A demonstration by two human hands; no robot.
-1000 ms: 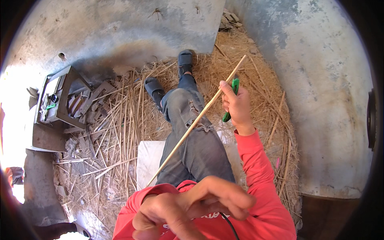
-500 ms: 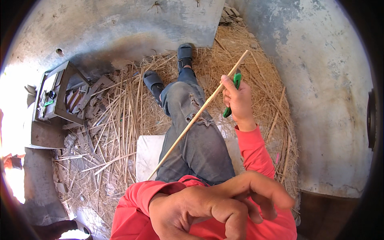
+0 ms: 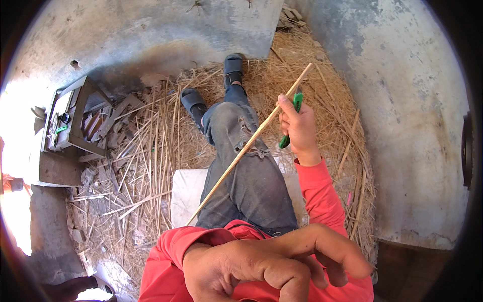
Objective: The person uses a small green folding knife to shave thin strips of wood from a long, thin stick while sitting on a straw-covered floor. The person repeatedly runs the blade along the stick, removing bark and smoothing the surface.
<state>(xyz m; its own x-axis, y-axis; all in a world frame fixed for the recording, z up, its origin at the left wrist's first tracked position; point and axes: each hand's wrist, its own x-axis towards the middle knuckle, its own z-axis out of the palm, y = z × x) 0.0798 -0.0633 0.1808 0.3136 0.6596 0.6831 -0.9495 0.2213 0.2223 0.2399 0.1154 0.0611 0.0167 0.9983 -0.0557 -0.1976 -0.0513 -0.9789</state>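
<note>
The stick is pale, smooth bare wood. The tool's handle looks like glossy green plastic. Faded denim jeans are frayed at the knee. Dry matt straw covers rough, stained concrete.

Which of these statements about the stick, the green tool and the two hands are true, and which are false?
1. The right hand holds a long thin stick. True.
2. A green-handled tool is in the left hand. False: it is in the right hand, together with the stick.
3. The left hand is close to the camera and holds nothing visible. True.
4. The stick lies flat on the straw. False: it is held up, slanting across the person's legs.
</note>
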